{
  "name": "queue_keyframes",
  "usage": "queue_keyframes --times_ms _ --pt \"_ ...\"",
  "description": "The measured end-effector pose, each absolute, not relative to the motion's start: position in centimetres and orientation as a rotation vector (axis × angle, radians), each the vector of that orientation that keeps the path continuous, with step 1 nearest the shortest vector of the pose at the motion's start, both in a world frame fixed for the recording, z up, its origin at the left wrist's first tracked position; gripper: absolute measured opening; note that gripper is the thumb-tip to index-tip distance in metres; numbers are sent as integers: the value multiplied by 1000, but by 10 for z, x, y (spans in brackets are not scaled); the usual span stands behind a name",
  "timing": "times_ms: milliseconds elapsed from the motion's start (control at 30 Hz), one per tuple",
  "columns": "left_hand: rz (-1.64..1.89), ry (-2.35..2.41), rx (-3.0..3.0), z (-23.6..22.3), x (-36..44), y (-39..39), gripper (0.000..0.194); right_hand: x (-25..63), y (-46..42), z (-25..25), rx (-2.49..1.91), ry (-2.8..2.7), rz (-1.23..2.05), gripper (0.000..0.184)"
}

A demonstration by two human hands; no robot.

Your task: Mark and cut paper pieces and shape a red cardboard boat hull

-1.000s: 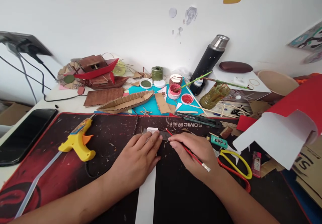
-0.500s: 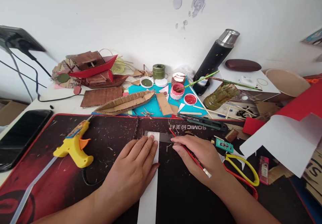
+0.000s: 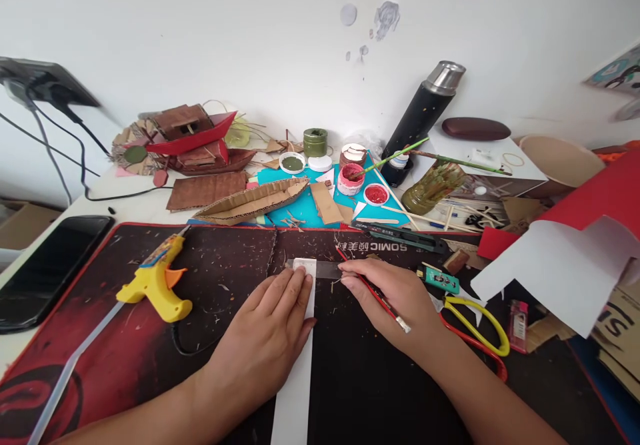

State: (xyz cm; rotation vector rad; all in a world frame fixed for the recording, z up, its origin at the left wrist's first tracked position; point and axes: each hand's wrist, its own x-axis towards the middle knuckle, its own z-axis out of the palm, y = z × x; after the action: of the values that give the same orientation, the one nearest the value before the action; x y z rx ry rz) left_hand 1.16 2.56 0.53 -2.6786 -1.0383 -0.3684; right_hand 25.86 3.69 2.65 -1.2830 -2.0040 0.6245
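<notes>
My left hand lies flat, fingers stretched out, on a long white paper strip that runs toward me. Across the strip's far end lies a clear ruler, with my left fingertips at its near edge. My right hand is closed around a red and black pencil, its tip pointing away from me just past the ruler. The right thumb and index finger are also at the ruler's right end; whether they pinch it I cannot tell.
A yellow glue gun and phone lie left. Behind are a cardboard boat hull, open paint pots, a cutter knife and a leaning flask. Scissors and rolled red-and-white paper sit right.
My left fingers have drawn back slightly, so more of the strip's far end shows. The pencil stays in my right hand, close to the ruler. The camera view has shifted a little.
</notes>
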Motion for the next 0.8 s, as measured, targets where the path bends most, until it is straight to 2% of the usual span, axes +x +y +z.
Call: queue_keyframes --times_ms 800 --pt "-373 -1043 -2747 1 14 23 47 264 37 26 -1365 -2002 597 20"
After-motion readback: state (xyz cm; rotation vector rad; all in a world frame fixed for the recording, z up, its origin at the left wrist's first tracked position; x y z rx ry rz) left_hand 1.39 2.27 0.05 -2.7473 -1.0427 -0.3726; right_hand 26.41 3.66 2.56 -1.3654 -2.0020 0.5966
